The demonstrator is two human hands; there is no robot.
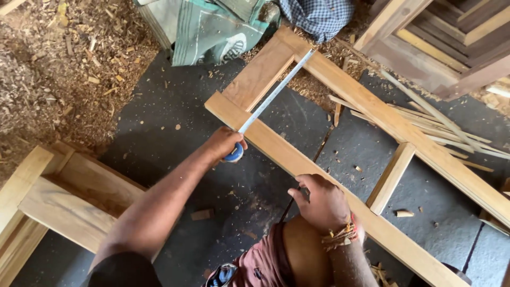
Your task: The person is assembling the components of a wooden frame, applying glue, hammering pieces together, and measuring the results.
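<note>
Head view. A wooden frame lies flat on the dark floor, running from the top centre down to the lower right edge. The left hand has its fingers closed around a blue tape measure case, set against the outer edge of the near rail. The tape blade runs diagonally across the frame opening to the inner far corner at the top. The right hand rests palm down on the near rail, fingers curled over its edge, holding nothing.

To measure well: keep the blade straight and taut, with no sag across the opening. Seat the hook firmly in the far corner; whether it is fully seated cannot be told here. Hold the case square to the rail edge and read directly from above. The right hand's pressure should keep the frame from shifting on the floor.

Sawdust lies at the left; loose wood strips lie at the right.
</note>
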